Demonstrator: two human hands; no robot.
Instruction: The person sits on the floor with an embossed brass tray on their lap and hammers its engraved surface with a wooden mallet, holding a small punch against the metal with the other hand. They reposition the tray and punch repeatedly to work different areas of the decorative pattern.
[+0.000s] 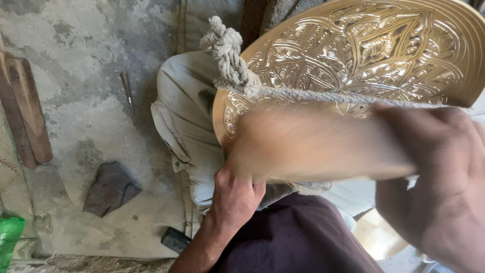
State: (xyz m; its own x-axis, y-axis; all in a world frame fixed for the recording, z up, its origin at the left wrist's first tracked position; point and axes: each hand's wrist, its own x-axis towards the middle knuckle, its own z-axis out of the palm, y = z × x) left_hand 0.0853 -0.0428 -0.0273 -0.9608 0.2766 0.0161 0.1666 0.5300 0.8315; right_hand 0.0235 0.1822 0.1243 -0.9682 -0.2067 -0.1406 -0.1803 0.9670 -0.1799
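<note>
A large round brass plate [374,50] with engraved floral patterns rests tilted on my lap. A thick knotted rope [230,58] runs across its face toward the right. My right hand [444,182] is closed around a tan wooden piece [313,146], blurred by motion, that lies across the plate's lower part. At the plate's lower left rim, my left hand [233,198] has its fingers curled at the edge, under the blurred wood. Whether it holds the plate or the wood is unclear.
The concrete floor [91,101] at left holds a small metal chisel [127,91], a dark folded cloth [110,188], brown wooden planks [25,111] and a green bag [9,237]. A dark hammer head [175,239] lies near my left forearm.
</note>
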